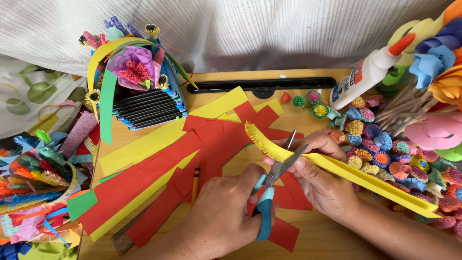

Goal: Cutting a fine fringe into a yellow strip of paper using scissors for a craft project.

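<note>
My left hand (221, 212) grips blue-handled scissors (274, 185), whose open blades straddle a folded yellow paper strip (356, 175). My right hand (322, 180) pinches that strip just right of the blades. The strip's left end curls upward and is cut into a fine fringe; its long uncut end runs down to the right over my forearm. Both hands hover above a fan of red paper strips (159, 178) and yellow paper strips (139, 147) lying on a wooden board (308, 236).
A pencil (195, 185) and a ruler (122, 240) lie among the strips. A glue bottle (365, 77), wooden sticks (404, 108) and several small fringed paper flowers (385, 144) crowd the right. A paper flower arrangement (144, 106) stands at back left, with paper scraps (33, 192) left.
</note>
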